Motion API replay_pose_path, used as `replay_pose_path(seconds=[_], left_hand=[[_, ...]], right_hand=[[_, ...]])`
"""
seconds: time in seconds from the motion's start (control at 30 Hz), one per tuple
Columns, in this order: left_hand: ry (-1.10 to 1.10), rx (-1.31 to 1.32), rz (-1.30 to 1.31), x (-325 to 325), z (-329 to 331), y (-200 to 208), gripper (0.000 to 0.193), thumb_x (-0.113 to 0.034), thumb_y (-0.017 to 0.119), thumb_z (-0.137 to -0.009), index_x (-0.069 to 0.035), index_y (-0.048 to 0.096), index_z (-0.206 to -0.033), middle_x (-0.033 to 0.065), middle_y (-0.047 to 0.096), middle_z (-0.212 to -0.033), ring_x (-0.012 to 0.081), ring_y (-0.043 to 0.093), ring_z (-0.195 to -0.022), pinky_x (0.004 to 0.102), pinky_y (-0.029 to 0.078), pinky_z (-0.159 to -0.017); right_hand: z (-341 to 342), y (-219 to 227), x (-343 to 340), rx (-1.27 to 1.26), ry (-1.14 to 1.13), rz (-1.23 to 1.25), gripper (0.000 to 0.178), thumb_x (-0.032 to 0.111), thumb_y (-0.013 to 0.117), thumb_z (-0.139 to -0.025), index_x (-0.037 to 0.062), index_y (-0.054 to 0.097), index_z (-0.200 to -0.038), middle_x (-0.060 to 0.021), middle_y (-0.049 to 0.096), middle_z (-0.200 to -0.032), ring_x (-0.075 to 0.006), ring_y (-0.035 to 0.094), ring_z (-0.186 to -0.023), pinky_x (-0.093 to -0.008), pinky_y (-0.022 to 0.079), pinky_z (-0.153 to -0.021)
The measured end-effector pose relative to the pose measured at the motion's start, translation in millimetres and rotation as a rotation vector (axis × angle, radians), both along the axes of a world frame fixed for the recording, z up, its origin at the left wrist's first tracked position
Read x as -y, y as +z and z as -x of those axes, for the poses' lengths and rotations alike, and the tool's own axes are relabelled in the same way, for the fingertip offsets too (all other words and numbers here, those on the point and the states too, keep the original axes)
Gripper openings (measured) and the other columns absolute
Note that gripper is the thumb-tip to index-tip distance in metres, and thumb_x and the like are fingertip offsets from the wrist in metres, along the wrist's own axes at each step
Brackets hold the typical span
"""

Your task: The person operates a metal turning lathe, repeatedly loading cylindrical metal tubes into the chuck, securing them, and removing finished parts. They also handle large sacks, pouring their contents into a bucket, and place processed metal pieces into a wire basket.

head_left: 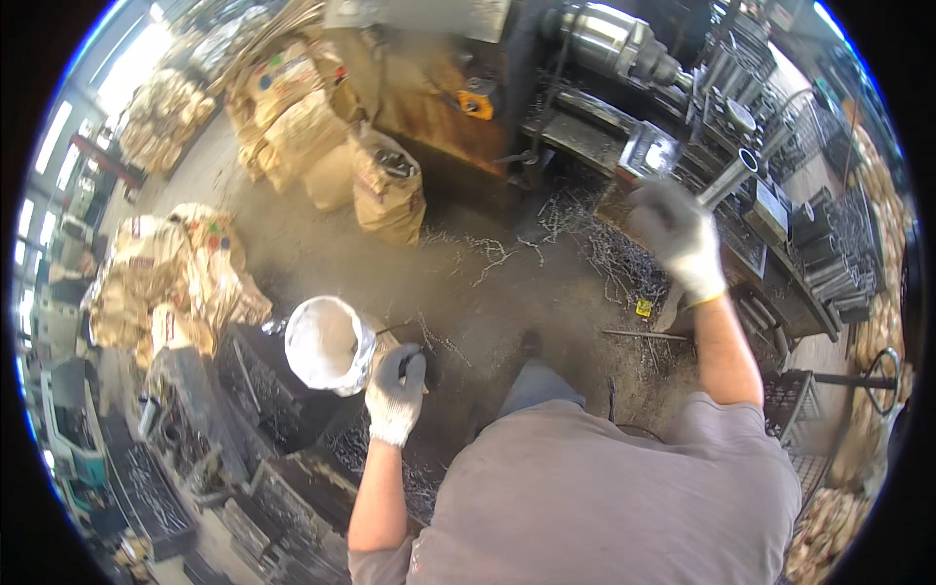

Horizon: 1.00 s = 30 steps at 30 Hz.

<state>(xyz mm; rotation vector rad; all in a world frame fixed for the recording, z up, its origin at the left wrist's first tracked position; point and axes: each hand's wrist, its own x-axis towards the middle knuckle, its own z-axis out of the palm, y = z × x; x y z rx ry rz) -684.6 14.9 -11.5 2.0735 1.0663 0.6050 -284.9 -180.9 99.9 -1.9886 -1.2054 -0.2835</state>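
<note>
My left hand (397,393), in a white glove with grey-coated fingers, is closed just right of a white bucket (365,343). Whether anything sits inside its curled fingers is hidden. Pale material shows inside the bucket. My right hand (675,242), gloved the same way, reaches to the front of a lathe, close to its carriage (648,151). Motion smears its fingers, so their grip does not show. A shiny metal tube (729,179) lies tilted just beyond that hand. Farther back is the lathe's bright steel chuck (606,41).
Curly metal shavings (624,258) litter the floor below the lathe. Tan sacks (387,190) stand at the far left, and more sacks (175,273) lie behind the bucket. Several metal cylinders (834,258) rest at the right. Dark metal bins (268,507) are at the lower left.
</note>
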Motion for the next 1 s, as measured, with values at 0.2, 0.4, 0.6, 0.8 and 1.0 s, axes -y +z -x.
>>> replay_pose_path(seconds=[0.2, 0.4, 0.6, 0.8, 1.0], left_hand=[[-0.137, -0.222, -0.153, -140.9, -227.8, -42.1, 0.038, -0.038, 0.064, -0.101, -0.006, 0.072, -0.12, 0.0185, 0.076, -0.114, 0.042, 0.072, -0.103, 0.0491, 0.058, -0.095], [-0.016, -0.246, -0.271, -269.5, -409.5, -69.9, 0.058, -0.048, 0.055, -0.105, 0.002, 0.055, -0.135, 0.0324, 0.067, -0.128, 0.0489, 0.065, -0.121, 0.0538, 0.051, -0.105], [-0.236, -0.321, -0.755, -306.6, -451.3, -94.7, 0.037, -0.041, 0.048, -0.108, -0.016, 0.068, -0.126, 0.0206, 0.071, -0.112, 0.0427, 0.07, -0.103, 0.0527, 0.056, -0.094], [0.135, 0.352, 0.553, -291.4, -477.4, -96.1, 0.029, -0.029, 0.053, -0.105, -0.005, 0.069, -0.102, 0.0065, 0.066, -0.079, 0.016, 0.064, -0.062, 0.0311, 0.051, -0.053], [0.125, 0.422, 0.546, -269.5, -459.5, -117.4, 0.047, -0.041, 0.057, -0.105, 0.001, 0.06, -0.124, 0.0168, 0.071, -0.091, 0.0262, 0.069, -0.065, 0.0384, 0.059, -0.06]], right_hand=[[-249.0, 23.1, 89.7, 0.22, -0.631, 0.062, 0.054, 0.04, 0.074, -0.098, 0.0101, 0.066, -0.142, -0.0168, 0.076, -0.127, -0.0308, 0.073, -0.12, -0.0389, 0.055, -0.104], [-446.3, -10.1, 90.8, 0.231, -0.762, 0.366, 0.057, 0.05, 0.065, -0.101, 0.015, 0.062, -0.147, -0.0174, 0.061, -0.151, -0.0369, 0.059, -0.139, -0.0429, 0.047, -0.116], [-534.2, -51.8, 167.1, 0.767, -0.552, 0.682, 0.068, 0.0, 0.057, -0.098, 0.0334, 0.051, -0.156, -0.013, 0.054, -0.157, -0.0382, 0.062, -0.134, -0.0429, 0.055, -0.109], [-536.2, -54.0, 164.3, 0.752, -0.561, 0.676, 0.065, 0.001, 0.057, -0.1, 0.0332, 0.051, -0.156, -0.0093, 0.054, -0.159, -0.0347, 0.062, -0.136, -0.0408, 0.055, -0.111], [-535.2, -55.7, 156.0, 0.847, -0.567, 0.709, 0.06, 0.006, 0.056, -0.101, 0.0317, 0.052, -0.154, -0.0106, 0.055, -0.157, -0.0381, 0.063, -0.132, -0.0437, 0.056, -0.108]])
